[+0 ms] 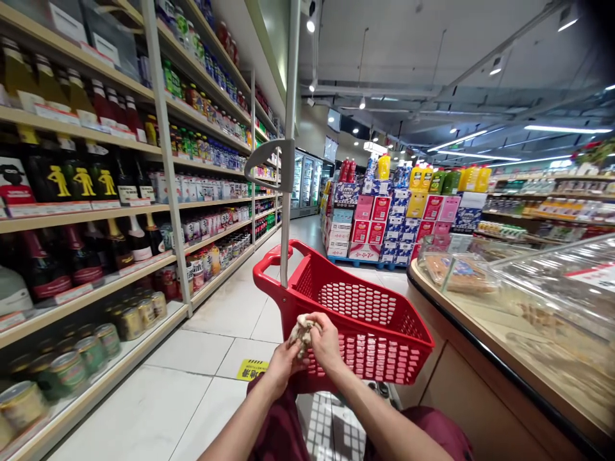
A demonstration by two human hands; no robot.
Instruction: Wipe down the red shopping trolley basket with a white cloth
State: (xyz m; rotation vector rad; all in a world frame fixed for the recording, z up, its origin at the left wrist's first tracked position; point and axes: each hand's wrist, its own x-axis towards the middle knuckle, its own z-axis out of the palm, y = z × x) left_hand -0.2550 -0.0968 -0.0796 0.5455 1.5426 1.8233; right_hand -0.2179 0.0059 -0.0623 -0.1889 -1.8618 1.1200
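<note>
A crumpled, off-white cloth (302, 330) is bunched up between my two hands, in front of the near side of a red plastic shopping cart (284, 308). My left hand (282, 368) is closed on the lower part of the cloth. With bent fingers, my right hand (327, 340) pinches its upper right part. The cart's basket has slotted walls, and no goods show inside it. A metal pole (291, 83) rises from the cart's left end and carries a grey plastic hook-shaped piece (273, 165).
Shelves of bottles and cans (166, 160) line the left side. A glass-topped counter (454, 272) with packed food stands close on the right. Stacked drink cartons (369, 221) sit beyond the cart. A yellow floor sticker (252, 369) marks the tiles.
</note>
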